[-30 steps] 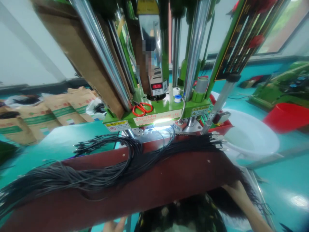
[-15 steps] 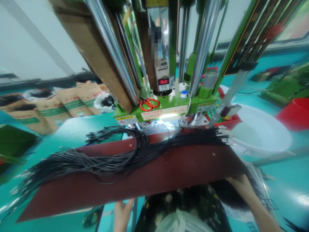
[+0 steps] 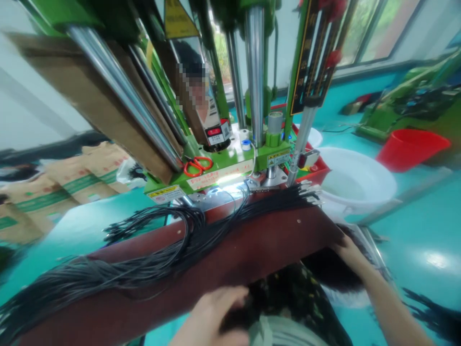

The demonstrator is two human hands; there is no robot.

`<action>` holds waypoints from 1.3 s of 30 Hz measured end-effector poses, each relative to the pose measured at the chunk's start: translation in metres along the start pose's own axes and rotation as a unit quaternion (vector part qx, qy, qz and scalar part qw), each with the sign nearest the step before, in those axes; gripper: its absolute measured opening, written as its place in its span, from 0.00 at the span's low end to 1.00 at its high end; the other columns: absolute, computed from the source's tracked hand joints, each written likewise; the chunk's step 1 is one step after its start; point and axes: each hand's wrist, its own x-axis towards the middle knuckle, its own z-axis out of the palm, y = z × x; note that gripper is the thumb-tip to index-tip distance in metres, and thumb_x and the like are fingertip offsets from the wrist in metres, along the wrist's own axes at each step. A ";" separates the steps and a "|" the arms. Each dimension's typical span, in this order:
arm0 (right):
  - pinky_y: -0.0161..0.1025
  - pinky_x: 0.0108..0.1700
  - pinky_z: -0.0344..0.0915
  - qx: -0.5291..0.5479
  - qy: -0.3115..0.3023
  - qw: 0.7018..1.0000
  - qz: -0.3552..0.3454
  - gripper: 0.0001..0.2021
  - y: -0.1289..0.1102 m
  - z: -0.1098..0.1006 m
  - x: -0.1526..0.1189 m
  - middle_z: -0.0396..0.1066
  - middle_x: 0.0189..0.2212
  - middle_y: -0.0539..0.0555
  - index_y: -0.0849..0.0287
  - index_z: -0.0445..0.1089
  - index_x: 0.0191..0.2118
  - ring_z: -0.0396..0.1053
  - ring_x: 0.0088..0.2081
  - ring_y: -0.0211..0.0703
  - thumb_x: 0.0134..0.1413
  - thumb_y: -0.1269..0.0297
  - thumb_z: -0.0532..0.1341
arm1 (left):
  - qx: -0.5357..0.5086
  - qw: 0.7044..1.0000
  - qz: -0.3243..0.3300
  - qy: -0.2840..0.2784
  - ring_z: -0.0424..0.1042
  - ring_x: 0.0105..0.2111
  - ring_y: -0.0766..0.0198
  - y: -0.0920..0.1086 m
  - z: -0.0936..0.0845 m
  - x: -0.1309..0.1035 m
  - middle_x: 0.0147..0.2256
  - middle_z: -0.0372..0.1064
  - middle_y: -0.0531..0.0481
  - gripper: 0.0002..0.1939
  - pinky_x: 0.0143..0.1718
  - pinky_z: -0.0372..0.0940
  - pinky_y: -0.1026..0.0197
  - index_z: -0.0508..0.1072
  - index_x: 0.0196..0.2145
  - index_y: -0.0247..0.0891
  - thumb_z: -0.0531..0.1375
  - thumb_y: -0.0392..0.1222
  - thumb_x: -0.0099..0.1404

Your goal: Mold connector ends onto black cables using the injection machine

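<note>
While cables [image 3: 216, 234] lie along the board [image 3: 259, 250], scissors [image 3: 199, 166] rest behind on the press [image 3: 234, 156]

As the left hand [image 3: 212, 312] spreads thumb from fingers by the board's near edge, the right hand [image 3: 345, 247] is at its right corner, fingers hidden; whether it grips cannot be told. Silvery cable tips [image 3: 309, 190] point right, toward a tub [image 3: 382, 178].

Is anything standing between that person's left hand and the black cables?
Nothing visible stands in the way: from the left hand to the black cables, only bare reddish-brown board lies between.
</note>
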 end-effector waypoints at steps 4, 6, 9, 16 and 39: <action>0.51 0.50 0.62 0.005 0.002 0.999 -0.040 0.22 -0.006 0.001 0.003 0.73 0.41 0.58 0.59 0.72 0.39 0.67 0.46 0.59 0.37 0.52 0.63 | 0.205 0.963 0.143 0.099 0.56 0.53 0.50 0.051 -0.002 0.111 0.54 0.58 0.41 0.30 0.53 0.54 0.48 0.60 0.55 0.37 0.59 0.48 0.56; 0.51 0.50 0.62 -0.004 -0.004 0.999 -0.053 0.20 -0.007 -0.002 0.001 0.73 0.41 0.58 0.59 0.72 0.40 0.67 0.46 0.58 0.39 0.53 0.62 | 0.307 0.930 0.138 0.145 0.58 0.51 0.46 0.057 0.001 0.159 0.52 0.59 0.37 0.31 0.49 0.58 0.46 0.60 0.54 0.33 0.60 0.47 0.56; 0.51 0.50 0.62 -0.013 0.001 0.998 -0.060 0.19 -0.002 -0.011 -0.004 0.72 0.43 0.59 0.59 0.71 0.41 0.68 0.46 0.57 0.42 0.55 0.60 | 0.406 0.893 0.135 0.139 0.64 0.43 0.49 0.057 0.005 0.204 0.42 0.64 0.37 0.19 0.40 0.63 0.49 0.65 0.47 0.31 0.57 0.43 0.60; 0.49 0.44 0.68 0.018 -0.005 1.000 -0.011 0.20 0.015 -0.029 -0.016 0.74 0.37 0.58 0.57 0.66 0.45 0.72 0.36 0.52 0.44 0.56 0.59 | 0.474 0.864 0.161 0.059 0.69 0.35 0.53 0.063 0.000 0.230 0.35 0.65 0.35 0.13 0.28 0.64 0.55 0.67 0.38 0.26 0.45 0.27 0.62; 0.49 0.51 0.61 0.151 0.043 0.983 -0.100 0.11 -0.110 0.006 -0.021 0.73 0.41 0.53 0.52 0.72 0.39 0.68 0.45 0.49 0.48 0.60 0.61 | -0.054 0.986 0.158 -0.015 0.60 0.28 0.67 0.080 -0.036 0.180 0.27 0.61 0.54 0.14 0.31 0.55 0.64 0.65 0.34 0.37 0.47 0.48 0.65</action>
